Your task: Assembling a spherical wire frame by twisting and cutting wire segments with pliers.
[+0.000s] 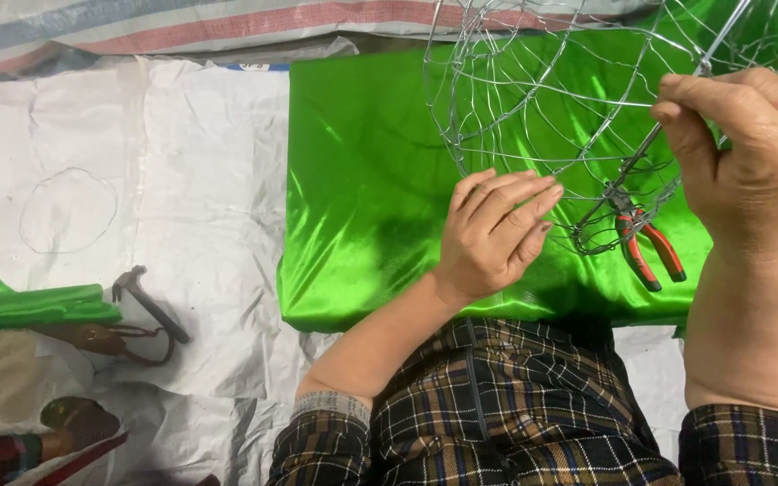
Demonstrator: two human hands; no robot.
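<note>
Landmark: green satin cloth, spread on white sheeting.
Wire frame: domed, over the cloth's upper right part.
Left hand: fingers curled against the frame's lower rim, above the cloth's middle.
Right hand: closed, pinching a frame wire at the cloth's right edge.
Pliers: red-handled, on the cloth beneath the frame.

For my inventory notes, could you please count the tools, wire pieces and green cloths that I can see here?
Tools: 2, red-handled pliers and dark pincers
Wire pieces: 2, wire frame and wire ring
Green cloths: 2, large satin cloth and folded green cloth
Total: 6
</note>
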